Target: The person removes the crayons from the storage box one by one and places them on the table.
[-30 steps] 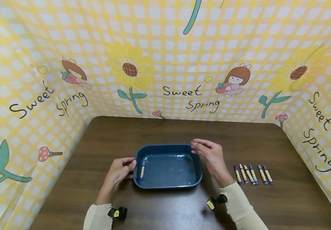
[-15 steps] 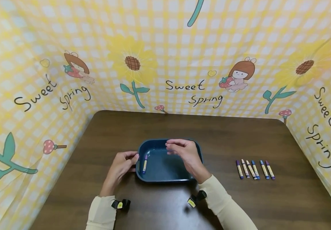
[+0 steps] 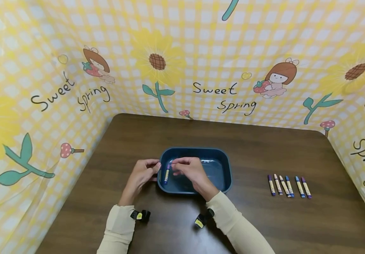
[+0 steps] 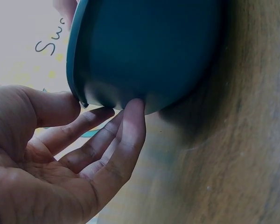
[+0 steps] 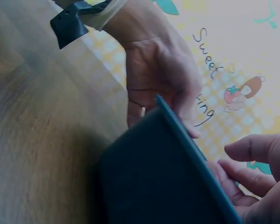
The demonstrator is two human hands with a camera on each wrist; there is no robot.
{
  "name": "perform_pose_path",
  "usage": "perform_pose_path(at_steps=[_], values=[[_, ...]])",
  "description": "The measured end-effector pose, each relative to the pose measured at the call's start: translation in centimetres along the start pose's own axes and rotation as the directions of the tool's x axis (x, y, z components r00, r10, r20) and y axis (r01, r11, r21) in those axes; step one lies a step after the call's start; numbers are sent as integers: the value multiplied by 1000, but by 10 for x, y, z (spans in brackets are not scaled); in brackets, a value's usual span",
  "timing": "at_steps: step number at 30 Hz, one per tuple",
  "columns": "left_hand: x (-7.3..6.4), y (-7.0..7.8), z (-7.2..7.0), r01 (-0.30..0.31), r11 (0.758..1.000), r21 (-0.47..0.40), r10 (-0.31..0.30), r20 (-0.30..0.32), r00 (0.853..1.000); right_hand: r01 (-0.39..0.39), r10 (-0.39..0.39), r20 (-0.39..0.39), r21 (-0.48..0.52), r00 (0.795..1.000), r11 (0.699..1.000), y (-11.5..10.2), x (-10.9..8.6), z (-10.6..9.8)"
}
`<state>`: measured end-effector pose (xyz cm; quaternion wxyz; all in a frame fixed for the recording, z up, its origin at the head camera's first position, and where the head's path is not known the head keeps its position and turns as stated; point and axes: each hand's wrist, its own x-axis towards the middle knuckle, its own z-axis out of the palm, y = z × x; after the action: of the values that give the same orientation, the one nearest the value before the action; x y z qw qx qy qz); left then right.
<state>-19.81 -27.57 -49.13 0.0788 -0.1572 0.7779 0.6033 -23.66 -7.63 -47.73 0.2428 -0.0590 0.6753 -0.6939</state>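
Note:
A dark teal tray (image 3: pixel 227 176) stands on the table, one crayon (image 3: pixel 166 176) lying at its left end. My left hand (image 3: pixel 141 174) holds the tray's left end. In the left wrist view its thumb (image 4: pixel 60 109) is at the rim and the curled fingers (image 4: pixel 130 135) meet the outer wall. My right hand (image 3: pixel 192 173) is over the tray's left half, thumb and forefinger close together beside the crayon's purple tip. In the right wrist view a narrow gap shows between that thumb (image 5: pixel 249 148) and forefinger (image 5: pixel 245 177); I cannot tell whether they hold anything.
Several crayons (image 3: pixel 289 187) with cream wrappers and blue or purple ends lie in a row on the brown table (image 3: pixel 249 218), right of the tray. A yellow checked cloth (image 3: pixel 208 63) encloses the back and sides. Each wrist carries a small black camera (image 3: pixel 204 218).
My right hand has moved left from the tray's right rim, across to the crayon at its left end. The left hand keeps its hold. The head view has shifted slightly.

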Motion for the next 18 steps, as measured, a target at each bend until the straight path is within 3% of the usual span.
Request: perform_pose_path(at_steps=[3,6,10,13,18], values=[[1,2,-2,3,1000,-3,-3,13,1000,-17,16,-23,-21,1000,1000,3,4,9],[1,1,-3,12,1000,2,-12,19,1000,-11,4,-54,-128,999,992,7,8,17],[0,1,-2,17,1000,8,-18,11,1000,31,-79,-100,-415,992,909,5,12,26],[0,1,0,21,1000,7,-21,17,1000,44,-137,-133,-542,982,839,4,14,31],[-2,1,-2,10,1000,-1,-10,-5,1000,50,-157,-138,-574,978,817,4,18,35]])
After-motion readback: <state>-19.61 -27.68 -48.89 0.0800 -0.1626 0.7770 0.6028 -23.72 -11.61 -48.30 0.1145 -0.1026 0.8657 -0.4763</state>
